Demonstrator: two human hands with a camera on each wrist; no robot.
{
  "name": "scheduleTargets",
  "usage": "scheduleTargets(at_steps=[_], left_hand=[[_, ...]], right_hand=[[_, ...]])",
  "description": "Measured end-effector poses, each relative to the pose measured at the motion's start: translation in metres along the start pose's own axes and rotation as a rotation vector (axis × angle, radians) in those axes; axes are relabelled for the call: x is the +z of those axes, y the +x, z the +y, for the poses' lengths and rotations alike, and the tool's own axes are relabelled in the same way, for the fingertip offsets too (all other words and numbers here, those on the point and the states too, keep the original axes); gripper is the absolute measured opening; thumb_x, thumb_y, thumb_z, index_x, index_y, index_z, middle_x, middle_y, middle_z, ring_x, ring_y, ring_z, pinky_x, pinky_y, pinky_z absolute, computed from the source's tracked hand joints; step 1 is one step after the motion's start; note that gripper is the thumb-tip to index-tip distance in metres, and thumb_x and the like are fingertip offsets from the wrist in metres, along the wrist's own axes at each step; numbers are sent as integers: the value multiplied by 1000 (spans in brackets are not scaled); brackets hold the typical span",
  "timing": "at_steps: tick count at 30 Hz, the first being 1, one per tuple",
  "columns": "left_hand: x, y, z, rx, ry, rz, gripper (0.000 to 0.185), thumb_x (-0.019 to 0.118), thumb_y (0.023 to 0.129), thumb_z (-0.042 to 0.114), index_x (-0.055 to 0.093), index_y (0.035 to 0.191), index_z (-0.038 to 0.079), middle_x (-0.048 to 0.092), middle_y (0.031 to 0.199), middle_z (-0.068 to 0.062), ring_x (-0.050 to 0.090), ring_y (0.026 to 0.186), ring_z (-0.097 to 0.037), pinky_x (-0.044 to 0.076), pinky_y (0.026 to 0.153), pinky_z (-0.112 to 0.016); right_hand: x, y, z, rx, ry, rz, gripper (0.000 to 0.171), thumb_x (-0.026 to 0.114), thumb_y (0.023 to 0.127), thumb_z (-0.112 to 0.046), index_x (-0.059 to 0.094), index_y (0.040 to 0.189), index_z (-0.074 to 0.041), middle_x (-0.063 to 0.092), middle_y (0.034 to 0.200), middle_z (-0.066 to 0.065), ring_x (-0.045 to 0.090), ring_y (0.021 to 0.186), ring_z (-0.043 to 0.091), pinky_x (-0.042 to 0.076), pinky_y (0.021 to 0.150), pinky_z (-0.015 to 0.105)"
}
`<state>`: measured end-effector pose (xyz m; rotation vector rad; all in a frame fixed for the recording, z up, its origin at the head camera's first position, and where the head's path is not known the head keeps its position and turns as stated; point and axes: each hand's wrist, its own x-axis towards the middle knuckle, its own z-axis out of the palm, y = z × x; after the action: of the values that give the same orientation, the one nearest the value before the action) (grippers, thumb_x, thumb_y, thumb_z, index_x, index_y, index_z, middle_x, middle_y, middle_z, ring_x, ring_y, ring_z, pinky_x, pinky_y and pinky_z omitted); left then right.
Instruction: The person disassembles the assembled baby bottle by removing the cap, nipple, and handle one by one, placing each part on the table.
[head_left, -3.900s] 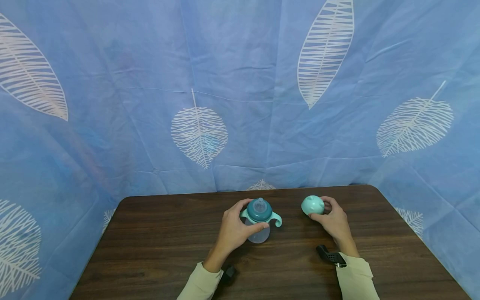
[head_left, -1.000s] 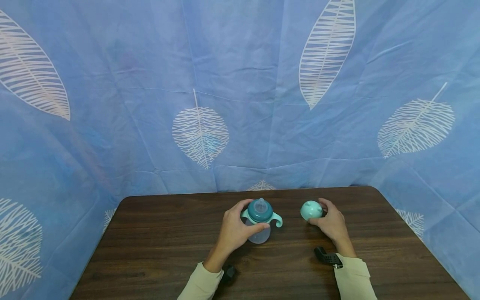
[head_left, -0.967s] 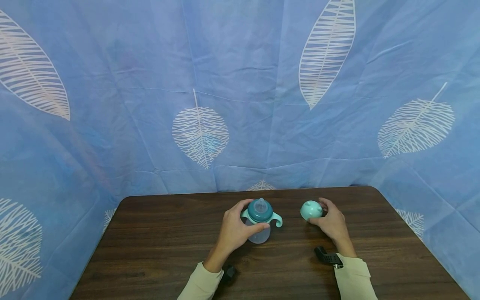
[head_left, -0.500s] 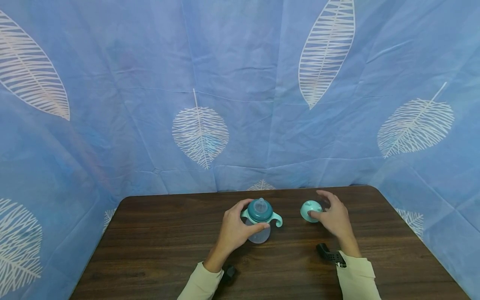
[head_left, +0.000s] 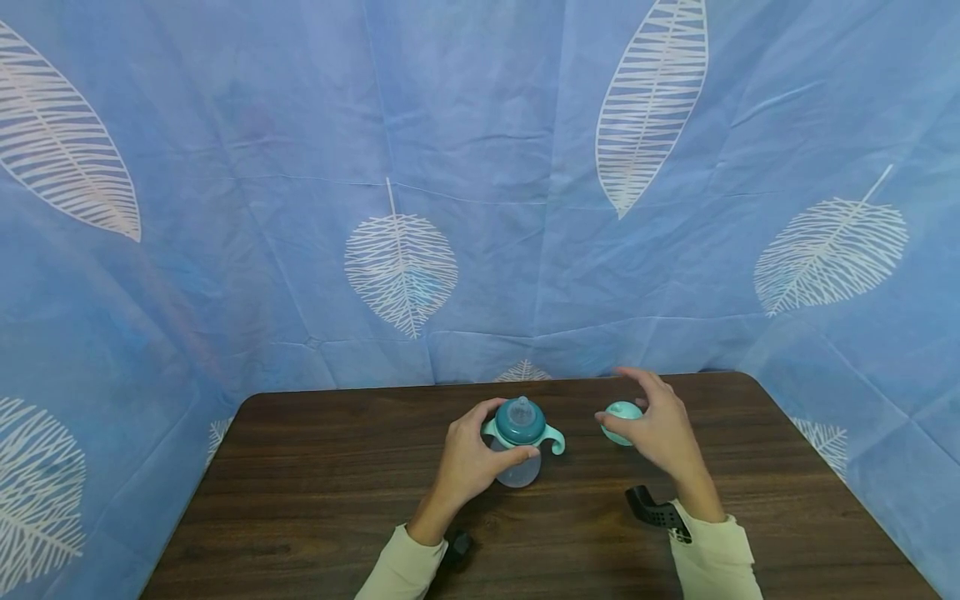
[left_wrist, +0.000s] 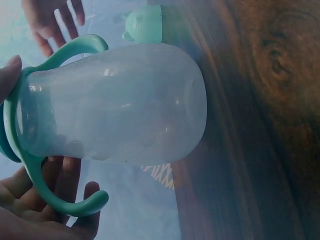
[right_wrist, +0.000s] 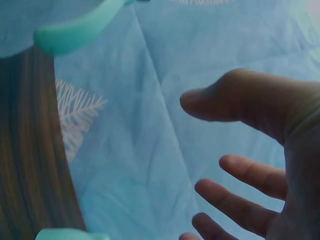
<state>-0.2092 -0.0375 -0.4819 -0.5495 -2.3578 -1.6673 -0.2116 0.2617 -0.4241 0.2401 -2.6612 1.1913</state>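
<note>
Teal-handled bottle (head_left: 517, 446) in left hand's (head_left: 468, 462) grip — right hand (head_left: 660, 429) spread, empty, above cap (head_left: 619, 419).

Low in the frame's centre, the left hand (head_left: 472, 457) is curling its fingers in a grip; right of it, the right hand (head_left: 658, 425) is hovering, fingers spread and relaxed.

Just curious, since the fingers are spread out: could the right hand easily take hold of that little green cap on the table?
Probably yes. The right hand hovers open just beside the teal cap, which sits alone on the wooden table. Nothing lies between them, and the left hand is busy gripping the baby bottle.
</note>
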Motion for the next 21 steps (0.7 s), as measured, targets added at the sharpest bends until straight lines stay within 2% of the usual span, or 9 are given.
scheduleTargets(at_steps=[7, 13, 16, 21], left_hand=[[0, 0, 0, 18, 8, 2, 77, 101, 82, 35, 68, 144, 3, 76, 129, -8, 72, 119, -27, 58, 101, -53], [0, 0, -1, 33, 18, 6, 77, 101, 82, 34, 68, 144, 3, 76, 130, -8, 73, 118, -27, 58, 101, -53], [0, 0, -1, 41, 26, 5, 77, 101, 83, 35, 67, 144, 3, 76, 130, -9, 73, 119, -27, 58, 101, -54], [0, 1, -1, 45, 24, -1, 78, 101, 83, 35, 67, 145, 1, 76, 130, -9, 73, 117, -28, 58, 100, -54]], right_hand=[[10, -2, -20, -90, -8, -29, 69, 90, 93, -19, 59, 154, -5, 55, 156, 23, 55, 133, 49, 50, 103, 70], [26, -4, -34, -191, -30, -32, 68, 93, 91, -24, 64, 149, -6, 64, 146, 18, 61, 121, 40, 54, 94, 62], [34, -4, -38, -211, -31, -43, 68, 95, 90, -27, 66, 148, -7, 66, 144, 16, 62, 115, 36, 54, 91, 60], [46, -3, -40, -227, 1, -72, 69, 95, 89, -28, 66, 148, -6, 67, 145, 14, 62, 120, 36, 55, 94, 60]])
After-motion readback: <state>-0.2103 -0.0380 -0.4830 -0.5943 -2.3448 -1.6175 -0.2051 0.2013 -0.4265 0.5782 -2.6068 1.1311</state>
